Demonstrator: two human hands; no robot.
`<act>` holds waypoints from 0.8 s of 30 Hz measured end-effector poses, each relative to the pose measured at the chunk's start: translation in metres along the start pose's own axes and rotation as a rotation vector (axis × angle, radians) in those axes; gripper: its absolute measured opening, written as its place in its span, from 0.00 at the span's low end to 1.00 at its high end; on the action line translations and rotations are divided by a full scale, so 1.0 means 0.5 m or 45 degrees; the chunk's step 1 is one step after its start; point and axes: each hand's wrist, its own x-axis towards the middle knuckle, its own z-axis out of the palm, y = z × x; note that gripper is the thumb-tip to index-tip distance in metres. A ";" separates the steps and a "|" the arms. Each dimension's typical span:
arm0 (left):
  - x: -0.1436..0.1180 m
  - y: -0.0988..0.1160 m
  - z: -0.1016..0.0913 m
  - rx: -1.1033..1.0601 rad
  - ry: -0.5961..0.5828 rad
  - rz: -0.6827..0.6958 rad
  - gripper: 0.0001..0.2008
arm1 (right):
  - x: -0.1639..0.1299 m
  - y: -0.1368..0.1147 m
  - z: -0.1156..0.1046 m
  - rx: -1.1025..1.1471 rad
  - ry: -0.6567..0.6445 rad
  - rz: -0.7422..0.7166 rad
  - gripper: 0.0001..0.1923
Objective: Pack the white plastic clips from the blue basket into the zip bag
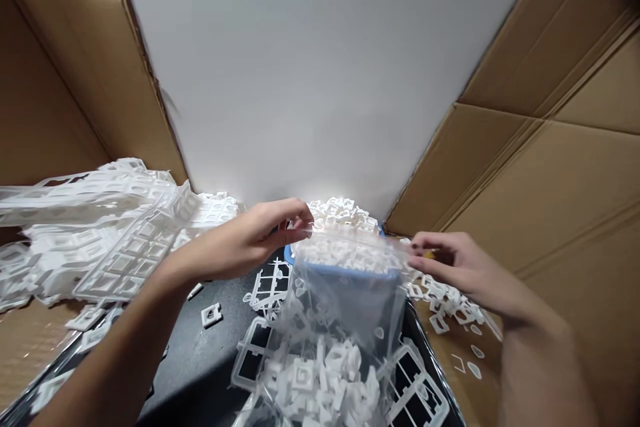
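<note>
My left hand (260,233) pinches the left top corner of a clear plastic bag (345,320). My right hand (457,267) pinches the bag's right top corner. The bag hangs stretched between both hands, and several small white plastic square pieces (320,380) lie in its bottom. Right behind the bag stands a blue tub (340,271) heaped with the same white pieces. Under the bag lie white plastic moulding frames (415,393) on a black surface (200,360).
A big pile of white plastic frames (100,233) lies at the left. Loose white pieces (450,310) are scattered at the right on cardboard. Cardboard walls (550,147) rise on both sides, and a white wall (310,80) stands behind.
</note>
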 end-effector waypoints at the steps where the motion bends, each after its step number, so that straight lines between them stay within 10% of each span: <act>1: 0.008 -0.017 0.008 0.019 -0.032 -0.047 0.11 | 0.017 0.012 0.012 -0.037 -0.051 0.043 0.18; 10: 0.038 -0.111 0.051 0.049 -0.011 -0.060 0.13 | 0.065 0.073 0.051 -0.213 -0.003 0.153 0.22; 24: 0.033 -0.030 0.089 0.000 -0.412 0.143 0.18 | 0.064 0.009 0.076 0.170 -0.363 -0.211 0.09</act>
